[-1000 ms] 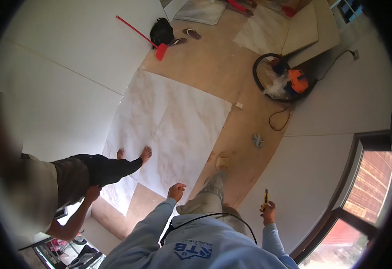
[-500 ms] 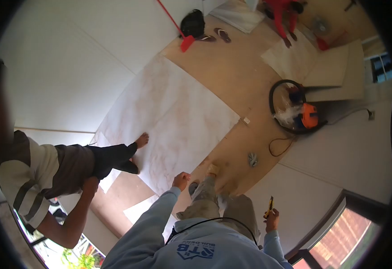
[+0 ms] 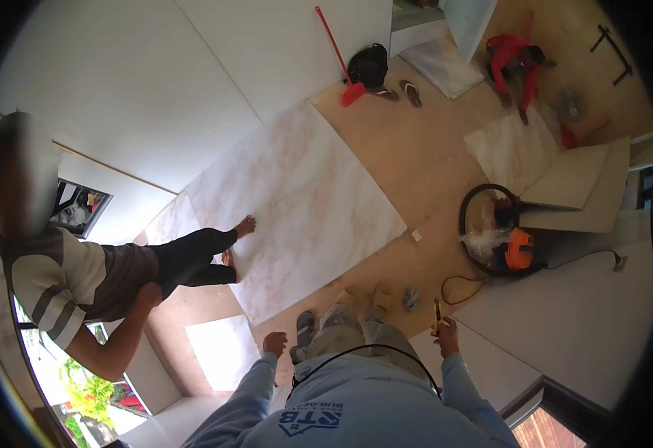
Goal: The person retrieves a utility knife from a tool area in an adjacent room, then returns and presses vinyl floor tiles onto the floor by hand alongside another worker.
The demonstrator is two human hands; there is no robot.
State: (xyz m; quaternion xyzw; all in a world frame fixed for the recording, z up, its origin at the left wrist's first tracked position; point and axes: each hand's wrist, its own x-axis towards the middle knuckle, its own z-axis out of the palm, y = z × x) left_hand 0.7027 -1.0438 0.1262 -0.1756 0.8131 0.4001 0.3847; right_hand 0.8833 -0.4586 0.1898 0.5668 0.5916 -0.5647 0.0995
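My right hand is closed around a yellow and black utility knife, which points up and away from me. It is held out at my right side, above the floor. My left hand hangs at my left side with its fingers curled in, and I see nothing in it. Close to it on the floor are a dark slipper and a white marbled sheet piece. Beyond my feet lie large marbled floor sheets, touching neither hand.
A barefoot co-worker stands on the sheets' left edge. Another person in red crouches at the back right. An orange vacuum cleaner with a black hose stands right. A red broom, black bag and slippers lie along the wall.
My view has shifted, so the floor and sheets appear lower and more fully. My left hand has dropped nearer my side. My right hand still holds the utility knife, now further forward.
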